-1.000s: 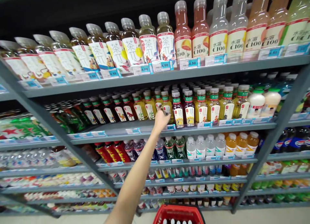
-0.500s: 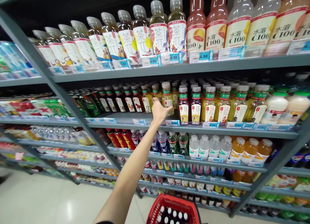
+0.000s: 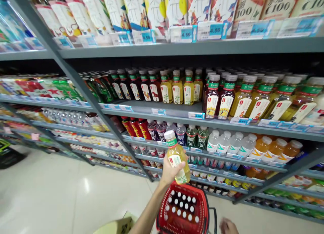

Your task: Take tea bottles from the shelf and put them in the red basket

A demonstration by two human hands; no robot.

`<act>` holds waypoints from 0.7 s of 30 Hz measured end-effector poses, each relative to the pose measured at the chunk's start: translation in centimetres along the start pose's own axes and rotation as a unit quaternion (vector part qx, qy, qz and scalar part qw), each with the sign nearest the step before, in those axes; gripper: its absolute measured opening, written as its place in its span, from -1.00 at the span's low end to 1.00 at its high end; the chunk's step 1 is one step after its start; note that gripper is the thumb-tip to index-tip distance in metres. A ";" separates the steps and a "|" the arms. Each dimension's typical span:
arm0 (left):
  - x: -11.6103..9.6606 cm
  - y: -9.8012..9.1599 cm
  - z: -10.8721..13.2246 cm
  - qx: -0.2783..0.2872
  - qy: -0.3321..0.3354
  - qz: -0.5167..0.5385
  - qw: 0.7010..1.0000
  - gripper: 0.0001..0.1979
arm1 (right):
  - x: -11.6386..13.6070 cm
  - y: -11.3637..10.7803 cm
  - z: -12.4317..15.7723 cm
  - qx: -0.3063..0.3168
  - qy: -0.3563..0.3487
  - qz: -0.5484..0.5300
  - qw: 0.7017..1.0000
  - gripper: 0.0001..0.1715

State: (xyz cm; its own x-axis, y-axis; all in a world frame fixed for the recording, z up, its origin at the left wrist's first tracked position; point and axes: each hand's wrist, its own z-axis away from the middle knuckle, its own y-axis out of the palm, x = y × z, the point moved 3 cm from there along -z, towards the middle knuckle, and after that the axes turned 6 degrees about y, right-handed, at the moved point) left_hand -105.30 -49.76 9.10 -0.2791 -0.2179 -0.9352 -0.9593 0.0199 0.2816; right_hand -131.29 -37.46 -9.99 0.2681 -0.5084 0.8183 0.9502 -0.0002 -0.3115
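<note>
My left hand (image 3: 168,171) is closed around a bottle of yellow tea (image 3: 180,161) with a white cap, green neck band and pale label. The tea bottle is tilted, in front of the lower shelves and above the far end of a red shopping basket (image 3: 206,207). Several white-capped bottles (image 3: 180,204) stand in rows inside that basket. At the bottom edge, just right of the basket's black handle (image 3: 215,217), part of my right hand (image 3: 227,226) shows, blurred, its fingers not clear.
On the middle shelf (image 3: 141,109) stand dark and yellow tea bottles (image 3: 177,88), with a gap in front of the yellow ones. Larger bottles (image 3: 174,11) line the shelf above. A yellowish carton (image 3: 113,225) lies on the floor left of the basket.
My left hand has drawn the yellow tea bottle off the middle shelf and brought it down towards the basket. My right hand has come into view at the bottom right.
</note>
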 end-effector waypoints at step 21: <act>-1.1 -12.5 7.4 0.028 -0.106 0.083 0.990 -0.18 | 14.4 20.5 12.1 0.263 -0.043 -0.380 0.886 -0.36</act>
State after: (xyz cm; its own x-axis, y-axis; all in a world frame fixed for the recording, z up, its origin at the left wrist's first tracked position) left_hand -93.34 -42.53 4.98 -0.4309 0.0030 -0.9024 -0.8983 0.0943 0.4292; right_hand -106.08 -34.37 1.21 -0.4904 -0.4659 0.7365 0.7979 0.0998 0.5944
